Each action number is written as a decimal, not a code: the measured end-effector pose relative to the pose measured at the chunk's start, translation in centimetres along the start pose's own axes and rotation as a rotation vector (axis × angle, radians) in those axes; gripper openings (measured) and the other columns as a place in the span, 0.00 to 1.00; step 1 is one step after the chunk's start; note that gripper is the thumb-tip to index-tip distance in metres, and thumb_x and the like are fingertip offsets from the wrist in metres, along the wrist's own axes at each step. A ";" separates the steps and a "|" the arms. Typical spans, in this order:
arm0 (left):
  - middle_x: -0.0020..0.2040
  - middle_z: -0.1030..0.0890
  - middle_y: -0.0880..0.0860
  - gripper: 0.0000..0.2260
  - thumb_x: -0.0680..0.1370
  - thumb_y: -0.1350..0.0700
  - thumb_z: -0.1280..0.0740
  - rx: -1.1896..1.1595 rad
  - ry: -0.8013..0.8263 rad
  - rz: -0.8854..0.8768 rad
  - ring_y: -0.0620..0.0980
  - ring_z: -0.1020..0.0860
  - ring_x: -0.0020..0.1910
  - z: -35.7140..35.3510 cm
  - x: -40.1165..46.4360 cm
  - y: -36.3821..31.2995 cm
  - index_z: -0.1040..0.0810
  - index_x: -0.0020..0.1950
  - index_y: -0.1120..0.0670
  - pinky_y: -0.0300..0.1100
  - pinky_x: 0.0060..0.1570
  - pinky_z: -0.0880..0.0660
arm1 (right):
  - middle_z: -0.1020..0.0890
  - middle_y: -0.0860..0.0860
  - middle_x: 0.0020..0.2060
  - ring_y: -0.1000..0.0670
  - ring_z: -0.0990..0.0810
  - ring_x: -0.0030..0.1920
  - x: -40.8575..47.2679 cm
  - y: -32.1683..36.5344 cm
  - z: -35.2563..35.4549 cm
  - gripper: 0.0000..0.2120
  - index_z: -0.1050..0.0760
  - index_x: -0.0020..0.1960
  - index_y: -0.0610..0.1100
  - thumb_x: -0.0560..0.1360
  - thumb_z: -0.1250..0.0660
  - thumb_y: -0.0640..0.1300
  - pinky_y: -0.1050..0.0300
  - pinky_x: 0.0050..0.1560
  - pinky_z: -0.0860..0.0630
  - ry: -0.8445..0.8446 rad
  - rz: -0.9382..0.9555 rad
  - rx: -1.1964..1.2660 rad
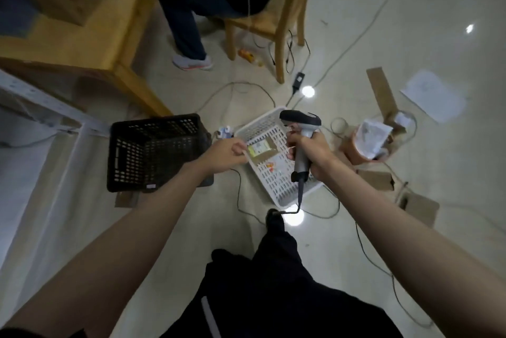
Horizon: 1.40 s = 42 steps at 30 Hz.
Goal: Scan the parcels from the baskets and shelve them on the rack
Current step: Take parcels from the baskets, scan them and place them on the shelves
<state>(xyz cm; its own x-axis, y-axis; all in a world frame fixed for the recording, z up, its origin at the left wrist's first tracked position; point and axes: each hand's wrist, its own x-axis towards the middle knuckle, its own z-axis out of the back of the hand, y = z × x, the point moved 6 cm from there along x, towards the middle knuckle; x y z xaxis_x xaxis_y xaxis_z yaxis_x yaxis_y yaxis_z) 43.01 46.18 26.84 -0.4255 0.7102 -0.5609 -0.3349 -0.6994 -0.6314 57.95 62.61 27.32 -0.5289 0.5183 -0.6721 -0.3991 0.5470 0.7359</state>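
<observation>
A pale, glossy floor is filling the head view, strewn with grey and black cables and catching bright ceiling-light reflections near the centre. In the upper left of the frame a wooden table [82,44] is standing beside a wooden chair [276,20], where a seated person's dark trouser leg and light shoe are showing. A white metal rack [54,110] is jutting in from the left edge.

At the centre, the left hand [223,155] is pinching the edge of a small brown parcel [262,152] between thumb and curled fingers, holding it above the white basket [279,190] with its pale label face up, apparently so the label is presented to the reader. The right hand [309,154] is clenching around the grip of a grey barcode scanner [301,124], its dark head sitting just beyond the parcel at upper centre; its cable is trailing down toward the lower centre. The aim looks not yet settled on the label, and the scan seems the step in hand.

A black basket [153,151] is sitting just left of the white one, looking empty. Flattened cardboard and a plastic-wrapped packet [369,140] are lying at the right.

The parcel's label is too small and blurred to read; no brand is legible anywhere.
</observation>
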 end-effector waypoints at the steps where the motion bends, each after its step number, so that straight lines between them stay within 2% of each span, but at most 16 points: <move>1: 0.52 0.21 0.50 0.12 0.78 0.55 0.28 0.007 0.034 0.011 0.46 0.23 0.52 -1.0 1.2 -0.4 0.21 0.61 0.53 0.30 0.44 0.29 | 0.24 0.45 0.34 0.49 0.27 0.27 0.8 -0.5 1.3 0.07 0.25 0.46 0.41 0.76 0.35 0.30 0.55 0.30 0.25 -0.016 -0.027 0.023; 5: 0.51 0.21 0.47 0.10 0.78 0.53 0.28 -0.006 0.137 0.096 0.48 0.22 0.54 -4.4 5.4 -1.0 0.22 0.58 0.48 0.38 0.50 0.28 | 0.25 0.46 0.32 0.50 0.28 0.26 3.8 -2.7 5.9 0.11 0.25 0.45 0.44 0.76 0.36 0.29 0.58 0.27 0.25 -0.067 -0.113 0.111; 9: 0.55 0.19 0.52 0.12 0.78 0.55 0.28 -0.018 0.180 0.153 0.49 0.21 0.55 -7.0 9.1 -0.6 0.20 0.62 0.53 0.44 0.56 0.24 | 0.25 0.45 0.31 0.50 0.28 0.26 6.7 -5.6 9.2 0.09 0.25 0.46 0.43 0.75 0.36 0.30 0.57 0.29 0.25 -0.148 -0.200 0.157; 11: 0.55 0.20 0.52 0.12 0.79 0.55 0.29 -0.034 0.232 0.187 0.50 0.21 0.56 -8.5 10.6 0.2 0.20 0.62 0.53 0.44 0.55 0.22 | 0.24 0.44 0.32 0.49 0.27 0.26 7.8 -7.3 9.9 0.07 0.26 0.45 0.41 0.75 0.36 0.30 0.57 0.29 0.25 -0.173 -0.245 0.184; 13: 0.53 0.21 0.49 0.11 0.79 0.54 0.30 -0.031 0.253 0.225 0.48 0.22 0.54 -9.9 12.5 1.3 0.21 0.61 0.51 0.39 0.48 0.24 | 0.25 0.44 0.32 0.50 0.28 0.26 9.4 -9.0 10.2 0.07 0.26 0.44 0.40 0.75 0.36 0.30 0.56 0.31 0.24 -0.181 -0.281 0.216; 18: 0.50 0.22 0.44 0.11 0.80 0.54 0.31 -0.071 0.222 0.266 0.38 0.24 0.47 -13.9 19.7 6.2 0.24 0.62 0.50 0.31 0.39 0.30 | 0.25 0.44 0.33 0.49 0.26 0.30 15.4 -14.2 9.3 0.05 0.27 0.46 0.38 0.77 0.37 0.30 0.55 0.35 0.22 -0.182 -0.342 0.327; 21: 0.51 0.22 0.44 0.11 0.81 0.53 0.33 -0.127 0.214 0.297 0.39 0.24 0.49 -17.2 24.9 10.4 0.24 0.63 0.51 0.32 0.41 0.29 | 0.24 0.43 0.35 0.49 0.25 0.33 20.7 -18.7 8.5 0.03 0.26 0.50 0.37 0.77 0.35 0.31 0.52 0.39 0.19 -0.210 -0.380 0.423; 24: 0.54 0.23 0.45 0.10 0.81 0.52 0.33 -0.131 0.237 0.288 0.36 0.26 0.48 -20.3 30.6 14.6 0.25 0.62 0.50 0.34 0.43 0.29 | 0.23 0.44 0.37 0.48 0.24 0.36 26.6 -23.4 7.1 0.05 0.24 0.52 0.36 0.77 0.34 0.32 0.50 0.43 0.18 -0.223 -0.406 0.533; 27: 0.57 0.23 0.48 0.10 0.81 0.54 0.32 -0.092 0.249 0.258 0.43 0.24 0.51 -22.7 36.7 19.0 0.23 0.62 0.52 0.41 0.51 0.27 | 0.24 0.42 0.37 0.47 0.24 0.37 33.2 -28.5 5.4 0.07 0.24 0.56 0.35 0.78 0.34 0.33 0.52 0.40 0.17 -0.250 -0.453 0.640; 30: 0.61 0.21 0.53 0.13 0.80 0.56 0.31 -0.036 0.229 0.239 0.49 0.23 0.58 -23.4 41.3 22.2 0.22 0.65 0.56 0.43 0.57 0.27 | 0.24 0.41 0.44 0.46 0.23 0.42 38.1 -32.0 4.1 0.14 0.24 0.64 0.34 0.78 0.31 0.35 0.53 0.40 0.17 -0.282 -0.517 0.748; 33: 0.62 0.21 0.52 0.16 0.81 0.55 0.32 0.046 0.273 0.245 0.45 0.25 0.54 -24.8 46.4 25.9 0.24 0.68 0.56 0.38 0.52 0.29 | 0.25 0.41 0.53 0.44 0.22 0.51 43.4 -36.1 3.2 0.20 0.27 0.70 0.36 0.78 0.31 0.36 0.48 0.44 0.15 -0.301 -0.546 0.880; 34: 0.61 0.22 0.51 0.16 0.81 0.55 0.32 0.044 0.301 0.254 0.44 0.25 0.52 -25.2 47.9 26.8 0.25 0.68 0.55 0.38 0.48 0.29 | 0.24 0.41 0.56 0.43 0.21 0.53 45.0 -37.3 3.1 0.21 0.27 0.70 0.37 0.78 0.31 0.36 0.46 0.47 0.15 -0.313 -0.552 0.913; 36: 0.63 0.24 0.52 0.17 0.81 0.54 0.33 0.047 0.368 0.281 0.44 0.24 0.52 -26.1 50.6 28.2 0.28 0.69 0.53 0.36 0.44 0.29 | 0.25 0.39 0.62 0.42 0.19 0.53 47.6 -39.9 2.8 0.18 0.26 0.68 0.38 0.78 0.31 0.36 0.44 0.50 0.16 -0.350 -0.567 0.965; 39: 0.72 0.28 0.54 0.25 0.81 0.52 0.33 0.123 0.399 0.306 0.53 0.27 0.68 -27.2 54.3 30.3 0.33 0.76 0.56 0.45 0.63 0.28 | 0.28 0.39 0.68 0.39 0.21 0.53 51.0 -43.6 2.4 0.12 0.23 0.61 0.38 0.78 0.32 0.35 0.41 0.50 0.17 -0.386 -0.595 1.030; 40: 0.71 0.27 0.55 0.23 0.81 0.51 0.33 0.136 0.399 0.317 0.54 0.27 0.68 -27.5 55.5 30.9 0.31 0.74 0.56 0.48 0.65 0.28 | 0.28 0.40 0.68 0.38 0.21 0.53 51.9 -44.7 2.2 0.10 0.23 0.60 0.39 0.78 0.32 0.35 0.39 0.52 0.18 -0.393 -0.607 1.046; 42: 0.61 0.22 0.51 0.14 0.81 0.49 0.33 0.146 0.422 0.341 0.53 0.23 0.62 -28.3 57.4 32.2 0.26 0.64 0.53 0.44 0.58 0.26 | 0.25 0.42 0.61 0.35 0.22 0.55 53.6 -46.4 1.5 0.06 0.22 0.54 0.39 0.78 0.33 0.34 0.36 0.56 0.19 -0.402 -0.610 1.087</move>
<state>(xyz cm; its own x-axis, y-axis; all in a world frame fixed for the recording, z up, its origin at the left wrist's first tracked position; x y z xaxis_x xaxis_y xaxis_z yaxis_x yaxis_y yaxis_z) 31.62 66.66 -40.83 -0.1671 0.3920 -0.9046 -0.3633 -0.8775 -0.3131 49.23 66.04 -42.98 -0.1444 0.0560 -0.9879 0.4114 0.9114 -0.0085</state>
